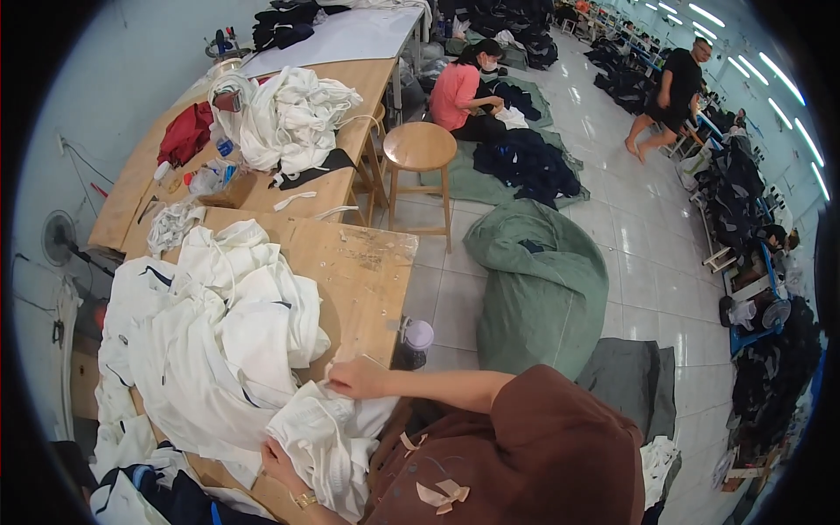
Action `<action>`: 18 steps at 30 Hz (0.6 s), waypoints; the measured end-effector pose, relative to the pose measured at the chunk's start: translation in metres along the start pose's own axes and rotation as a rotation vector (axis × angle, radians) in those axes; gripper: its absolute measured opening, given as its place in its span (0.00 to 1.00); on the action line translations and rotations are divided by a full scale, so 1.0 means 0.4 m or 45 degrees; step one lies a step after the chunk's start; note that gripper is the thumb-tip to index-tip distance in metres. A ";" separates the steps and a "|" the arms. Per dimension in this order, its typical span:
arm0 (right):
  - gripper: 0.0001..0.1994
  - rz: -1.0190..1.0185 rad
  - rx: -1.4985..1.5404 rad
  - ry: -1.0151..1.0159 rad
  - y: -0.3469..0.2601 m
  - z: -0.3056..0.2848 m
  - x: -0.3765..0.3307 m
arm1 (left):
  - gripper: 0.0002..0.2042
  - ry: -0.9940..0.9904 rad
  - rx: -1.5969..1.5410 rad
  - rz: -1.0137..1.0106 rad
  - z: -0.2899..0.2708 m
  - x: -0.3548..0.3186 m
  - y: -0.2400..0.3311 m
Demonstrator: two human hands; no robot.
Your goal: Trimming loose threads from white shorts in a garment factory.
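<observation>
A bunched white garment (319, 433) with gathered folds lies at the near edge of the table, against my body. My right hand (357, 377) is closed on its upper edge, fingers pinched together on the cloth. At the lower left side of the same garment, my left hand (282, 465) grips the fabric, with some fingers hidden in the folds. Just beyond, a large heap of white garments (219, 324) with a few dark blue trims spreads over the wooden table (363, 262). Navy and white clothing (157, 494) sits below my left hand.
A lidded bottle (418, 337) stands by the table's right edge. Past it are a wooden stool (420, 147) and a bulging green cloth bundle (542, 284). More white cloth (293, 114) covers the far table. One person sits on the floor among dark garments; another stands farther right.
</observation>
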State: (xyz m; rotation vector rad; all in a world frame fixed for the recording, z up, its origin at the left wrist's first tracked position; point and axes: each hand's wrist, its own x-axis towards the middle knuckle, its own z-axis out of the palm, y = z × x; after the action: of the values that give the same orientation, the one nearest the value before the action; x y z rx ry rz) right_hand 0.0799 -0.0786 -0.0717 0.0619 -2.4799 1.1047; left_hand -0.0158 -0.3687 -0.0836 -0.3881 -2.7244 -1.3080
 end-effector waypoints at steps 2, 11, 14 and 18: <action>0.08 -0.019 0.029 -0.028 -0.004 0.002 -0.004 | 0.18 0.066 0.049 -0.031 0.015 -0.014 0.039; 0.09 0.065 0.077 -0.060 -0.002 0.003 0.017 | 0.18 0.126 0.109 -0.113 0.015 -0.016 0.052; 0.08 0.048 0.075 -0.017 -0.003 0.004 0.016 | 0.18 0.140 0.083 -0.110 0.016 -0.019 0.055; 0.07 0.039 0.069 0.019 -0.016 0.005 0.013 | 0.17 0.144 0.068 -0.141 0.005 -0.030 0.047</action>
State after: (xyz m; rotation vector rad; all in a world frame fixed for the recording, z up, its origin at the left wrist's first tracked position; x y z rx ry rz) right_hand 0.0756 -0.0839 -0.0664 0.0317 -2.4458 1.1804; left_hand 0.0007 -0.3580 -0.0728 -0.1551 -2.7139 -1.2386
